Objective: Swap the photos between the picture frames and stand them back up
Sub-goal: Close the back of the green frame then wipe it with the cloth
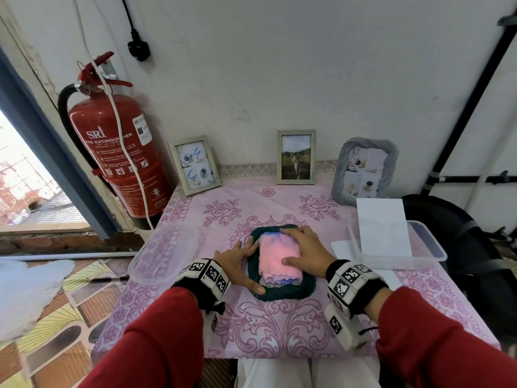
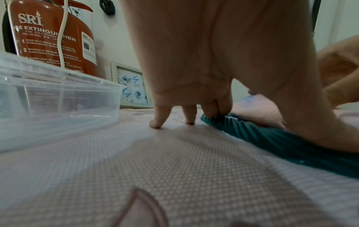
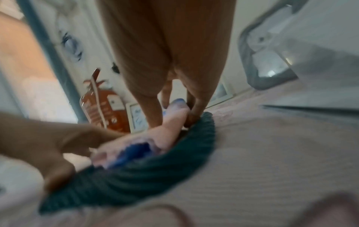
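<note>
On the pink floral tablecloth (image 1: 282, 326), lying flat near the front edge: a dark green ribbed picture frame (image 1: 291, 290), with a pink and blue cloth-like piece (image 1: 277, 260) filling its opening. Resting against the frame's left rim, the left hand (image 1: 237, 263), fingers fairly straight and spread; in the left wrist view, two fingertips (image 2: 156, 123) touching the tablecloth, two more and the thumb pressing on the green rim. Lying over the pink piece, the right hand (image 1: 303, 252), fingers extended, tips reaching the frame's far edge and thumb lying on the piece; whether pinching or only pressing, cannot tell, the right wrist view being blurred. Standing at the back along the wall: a pale frame with blue scribbles (image 1: 194, 165), a frame with a cat photo (image 1: 296, 157), a grey ribbed frame (image 1: 365, 172). Sitting at either side, clear plastic containers (image 1: 161, 254), the right one (image 1: 425, 242) holding white paper (image 1: 383, 226). Standing left of the table, a red fire extinguisher (image 1: 117, 152).
</note>
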### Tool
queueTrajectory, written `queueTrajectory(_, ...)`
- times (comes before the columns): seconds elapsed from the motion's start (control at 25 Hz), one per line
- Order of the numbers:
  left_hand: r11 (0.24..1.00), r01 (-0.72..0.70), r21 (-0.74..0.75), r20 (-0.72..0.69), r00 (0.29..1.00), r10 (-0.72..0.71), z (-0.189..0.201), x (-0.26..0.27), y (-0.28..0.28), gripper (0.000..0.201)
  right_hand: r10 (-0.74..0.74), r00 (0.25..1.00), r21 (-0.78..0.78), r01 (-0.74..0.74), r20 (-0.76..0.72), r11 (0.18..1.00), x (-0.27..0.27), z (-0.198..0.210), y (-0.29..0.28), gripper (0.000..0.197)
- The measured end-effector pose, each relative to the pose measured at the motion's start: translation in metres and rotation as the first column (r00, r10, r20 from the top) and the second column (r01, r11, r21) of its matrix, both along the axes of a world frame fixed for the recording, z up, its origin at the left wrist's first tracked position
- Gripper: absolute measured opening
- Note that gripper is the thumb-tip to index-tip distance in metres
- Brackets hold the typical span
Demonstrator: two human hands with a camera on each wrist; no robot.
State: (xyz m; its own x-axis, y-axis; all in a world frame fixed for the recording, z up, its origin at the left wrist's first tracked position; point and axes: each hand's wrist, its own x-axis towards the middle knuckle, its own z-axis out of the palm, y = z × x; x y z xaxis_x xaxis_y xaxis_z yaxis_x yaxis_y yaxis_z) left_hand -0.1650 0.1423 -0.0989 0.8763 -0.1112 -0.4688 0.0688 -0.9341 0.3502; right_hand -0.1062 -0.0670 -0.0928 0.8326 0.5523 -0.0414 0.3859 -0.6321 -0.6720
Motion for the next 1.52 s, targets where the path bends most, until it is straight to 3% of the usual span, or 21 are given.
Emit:
queueTrajectory(0.04,1.000,0.002,0.000,-0.001,1.000,-0.002,0.000,0.000,0.000,0.126,-0.025,0.996,-0.078,0.032,0.091,0.996,-0.001,-0.002,-0.002,0.074)
queueTrajectory(0.12,1.000,0.002,0.005,-0.002,1.000,-0.002,0.001,0.000,-0.001,0.127,-0.025,0.979,-0.076,0.041,0.201,0.996,-0.001,-0.003,-0.004,0.069)
queueTrajectory(0.2,1.000,-0.002,0.011,0.000,1.000,0.002,0.001,0.000,-0.001,0.125,0.021,0.987,-0.018,-0.018,0.156,1.000,-0.001,-0.003,-0.006,0.059)
queueTrajectory(0.4,1.000,-0.011,0.009,0.014,1.000,0.010,0.001,-0.001,-0.002,0.121,0.192,0.981,-0.179,-0.183,0.029,0.967,0.001,-0.001,-0.006,0.053)
queueTrajectory(0.48,1.000,-0.011,-0.001,0.013,1.000,0.011,0.002,-0.002,-0.002,0.123,0.143,0.987,-0.066,-0.139,0.067,0.988,0.001,0.002,-0.007,0.043)
queueTrajectory(0.56,1.000,-0.015,-0.014,0.009,1.000,0.015,0.003,-0.003,-0.002,0.127,0.005,0.983,0.116,-0.027,0.183,0.993,0.004,0.004,-0.011,0.032)
queueTrajectory(0.64,1.000,-0.018,-0.012,0.008,1.000,0.018,0.004,-0.004,-0.002,0.128,-0.081,0.977,0.151,0.052,0.199,0.987,0.011,0.005,-0.019,0.034)
queueTrajectory(0.88,1.000,-0.011,-0.009,0.009,1.000,0.012,0.005,-0.004,-0.002,0.122,0.064,0.998,-0.233,-0.063,-0.002,0.970,0.021,-0.006,-0.044,0.058)
queueTrajectory(1.12,0.999,0.047,-0.023,-0.035,0.998,-0.048,0.013,0.000,-0.007,0.134,0.116,0.993,-0.320,-0.110,0.002,0.941,0.017,-0.005,-0.045,0.060)
queueTrajectory(1.2,0.980,-0.032,-0.196,-0.050,0.999,0.023,0.020,0.003,-0.008,0.122,0.119,0.993,-0.323,-0.113,-0.002,0.940,0.016,-0.005,-0.045,0.058)
queueTrajectory(1.24,0.966,-0.078,-0.245,-0.039,0.997,0.071,0.021,0.004,-0.008,0.106,0.121,0.993,-0.330,-0.115,-0.003,0.937,0.016,-0.004,-0.045,0.058)
queueTrajectory(1.36,0.974,-0.191,-0.126,0.125,0.971,0.206,0.017,0.007,-0.019,0.071,0.118,0.993,-0.330,-0.114,-0.009,0.937,0.016,-0.002,-0.045,0.058)
queueTrajectory(1.52,0.922,-0.372,-0.104,0.257,0.886,0.386,0.009,0.007,-0.046,0.056,0.110,0.994,-0.324,-0.106,-0.007,0.940,0.015,-0.003,-0.047,0.058)
